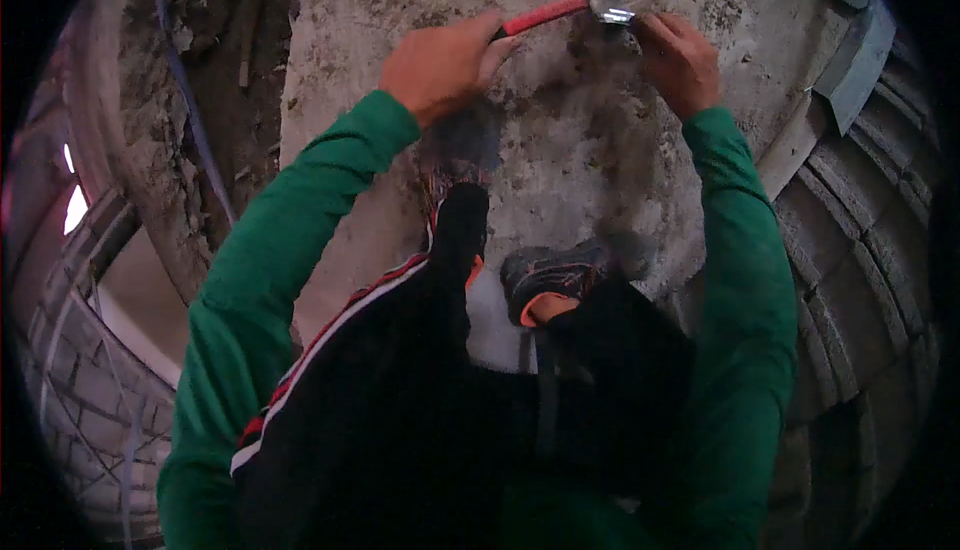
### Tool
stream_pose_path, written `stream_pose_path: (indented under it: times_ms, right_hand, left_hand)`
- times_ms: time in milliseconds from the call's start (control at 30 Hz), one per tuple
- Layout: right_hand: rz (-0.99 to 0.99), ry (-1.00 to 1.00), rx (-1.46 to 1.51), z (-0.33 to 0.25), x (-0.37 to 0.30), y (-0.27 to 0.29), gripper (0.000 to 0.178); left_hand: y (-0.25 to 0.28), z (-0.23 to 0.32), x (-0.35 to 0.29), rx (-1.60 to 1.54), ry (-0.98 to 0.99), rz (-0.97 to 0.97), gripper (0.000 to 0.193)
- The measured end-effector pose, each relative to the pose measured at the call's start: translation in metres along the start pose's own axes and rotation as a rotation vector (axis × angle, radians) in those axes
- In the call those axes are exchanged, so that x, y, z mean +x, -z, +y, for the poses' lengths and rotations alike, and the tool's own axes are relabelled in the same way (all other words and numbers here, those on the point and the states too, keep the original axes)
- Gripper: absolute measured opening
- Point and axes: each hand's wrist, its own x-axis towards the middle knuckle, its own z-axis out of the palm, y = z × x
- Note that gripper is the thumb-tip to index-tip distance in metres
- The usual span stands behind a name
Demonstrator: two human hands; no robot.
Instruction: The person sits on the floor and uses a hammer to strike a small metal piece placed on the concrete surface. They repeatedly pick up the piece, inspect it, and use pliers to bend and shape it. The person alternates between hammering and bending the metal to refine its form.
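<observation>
My left hand [445,65] is closed around the black lower grip of a hammer [545,16]. Its red handle points right and slightly away from me, ending in a grey metal head with one bright, shiny face. Just right of that head is my right hand [680,62], its fingers bent together at the tips next to the metal. Whether those fingertips touch the head or pinch something small cannot be made out. Both hands are above a rough, stained concrete surface [560,140].
My shoes [545,275] rest on the concrete below my hands. Stacked grey blocks [850,210] line the right side, with a grey board [855,65] near them. On the left are dark soil [235,60], a bluish hose or cable [190,90] and thin rods [95,380].
</observation>
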Motion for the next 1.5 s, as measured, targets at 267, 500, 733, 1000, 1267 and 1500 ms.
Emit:
stream_pose_path:
  times_ms: [267,500,733,1000,1267,1500]
  right_hand:
    - [-0.061,0.018,0.044,0.002,0.005,0.004,0.022]
    - [-0.107,0.030,0.060,0.008,0.008,0.007,0.026]
    - [-0.092,0.067,0.067,0.012,0.012,0.004,0.026]
    - [-0.077,0.099,0.114,0.016,0.014,0.002,0.025]
    - [-0.130,-0.063,0.097,0.008,0.017,0.021,0.027]
    - [0.183,-1.036,0.919,-0.040,-0.007,-0.009,0.039]
  left_hand:
    - [-0.003,-0.014,-0.002,-0.015,-0.100,0.086,0.028]
    - [0.001,-0.014,0.001,-0.013,-0.093,0.076,0.028]
    - [0.003,-0.018,0.008,0.006,-0.123,0.009,0.029]
    - [0.002,-0.016,0.007,0.013,-0.079,0.017,0.030]
    - [0.000,0.000,-0.006,-0.086,0.158,-0.046,0.034]
    - [-0.013,0.013,-0.014,-0.176,0.168,-0.085,0.035]
